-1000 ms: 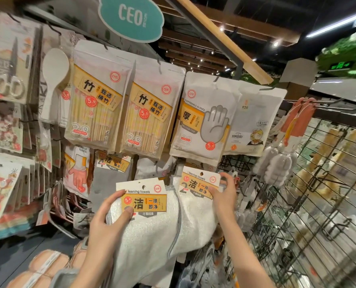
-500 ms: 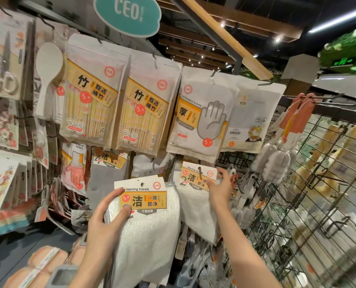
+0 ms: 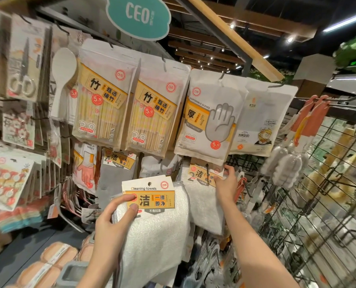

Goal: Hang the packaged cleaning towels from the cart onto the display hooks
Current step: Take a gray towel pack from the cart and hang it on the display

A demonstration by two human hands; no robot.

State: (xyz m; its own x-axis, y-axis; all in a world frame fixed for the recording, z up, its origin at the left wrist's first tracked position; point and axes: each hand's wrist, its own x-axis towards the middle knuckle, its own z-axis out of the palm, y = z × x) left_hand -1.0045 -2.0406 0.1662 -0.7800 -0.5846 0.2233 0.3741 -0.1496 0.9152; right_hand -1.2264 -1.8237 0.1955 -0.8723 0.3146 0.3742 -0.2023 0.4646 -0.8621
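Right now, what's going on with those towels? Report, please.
Left hand grips white cleaning towel pack with orange label. Right hand holds second white towel pack at hook level, under disposable gloves bag. Hook hidden.

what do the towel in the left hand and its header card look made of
Cleaning towel: soft white cloth, probably microfibre, with a fuzzy matte nap and a grey stitched edge. Header card: thin printed paperboard, smooth, flat and stiff, with a punched hang hole. The left hand pinches both.
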